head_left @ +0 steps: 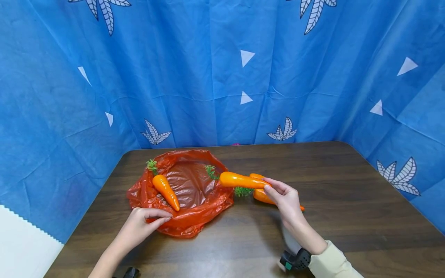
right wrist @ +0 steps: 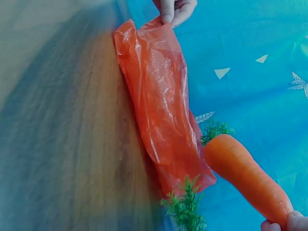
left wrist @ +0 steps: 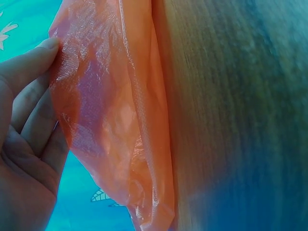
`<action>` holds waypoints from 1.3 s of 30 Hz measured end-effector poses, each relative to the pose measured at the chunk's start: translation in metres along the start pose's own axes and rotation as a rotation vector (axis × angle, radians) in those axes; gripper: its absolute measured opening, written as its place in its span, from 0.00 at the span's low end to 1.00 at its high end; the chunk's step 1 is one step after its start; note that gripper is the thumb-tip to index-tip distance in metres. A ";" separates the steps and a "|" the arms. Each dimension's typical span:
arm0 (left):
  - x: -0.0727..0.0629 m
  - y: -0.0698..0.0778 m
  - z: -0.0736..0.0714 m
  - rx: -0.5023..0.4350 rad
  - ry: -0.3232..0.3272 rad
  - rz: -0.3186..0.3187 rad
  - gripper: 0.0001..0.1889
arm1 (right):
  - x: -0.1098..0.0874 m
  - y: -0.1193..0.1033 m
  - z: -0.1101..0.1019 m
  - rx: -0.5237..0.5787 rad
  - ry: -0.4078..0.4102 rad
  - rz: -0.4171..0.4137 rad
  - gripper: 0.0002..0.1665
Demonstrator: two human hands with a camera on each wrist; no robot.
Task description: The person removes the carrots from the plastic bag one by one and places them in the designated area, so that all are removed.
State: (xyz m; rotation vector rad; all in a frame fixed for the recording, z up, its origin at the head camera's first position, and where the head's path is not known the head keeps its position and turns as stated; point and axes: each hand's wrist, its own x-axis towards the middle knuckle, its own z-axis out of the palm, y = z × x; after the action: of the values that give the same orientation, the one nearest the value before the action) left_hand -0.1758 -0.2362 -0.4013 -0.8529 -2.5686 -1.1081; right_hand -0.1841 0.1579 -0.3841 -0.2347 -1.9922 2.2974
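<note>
Two hands, one bag, three-plus carrots

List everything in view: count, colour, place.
Table: 1, brown, foreground
Curtain: at least 1, blue, behind table
White material: 1, white, lower left
Plastic bag: 1, red, on table
Bag-side carrot: 1, orange, bag's left side
Raised carrot: 1, orange, near bag's right rim
Other carrot: at least 1, orange, right of bag, partly hidden
Wrist devices: 2, black, at wrists
Sleeve: 1, cream, right arm
Left hand: 1, pinching bag rim
Right hand: 1, holding raised carrot
</note>
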 end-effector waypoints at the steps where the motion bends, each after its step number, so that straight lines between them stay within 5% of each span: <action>1: 0.000 0.000 0.000 -0.001 -0.003 0.000 0.05 | -0.001 0.000 -0.003 0.005 0.008 0.008 0.24; 9: 0.001 0.000 -0.002 -0.002 -0.012 -0.013 0.06 | -0.009 0.002 -0.022 0.035 0.041 0.063 0.28; 17: 0.003 0.002 -0.001 -0.011 -0.018 -0.011 0.06 | -0.022 0.007 -0.040 0.176 0.017 0.031 0.11; 39: 0.002 0.003 -0.002 -0.024 -0.006 -0.020 0.06 | -0.048 0.032 -0.086 0.339 -0.096 -0.006 0.17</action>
State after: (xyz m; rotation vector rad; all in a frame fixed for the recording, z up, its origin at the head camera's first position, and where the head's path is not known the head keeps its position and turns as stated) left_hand -0.1755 -0.2348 -0.3975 -0.8394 -2.5791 -1.1456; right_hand -0.1205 0.2292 -0.4245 -0.0930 -1.5968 2.6355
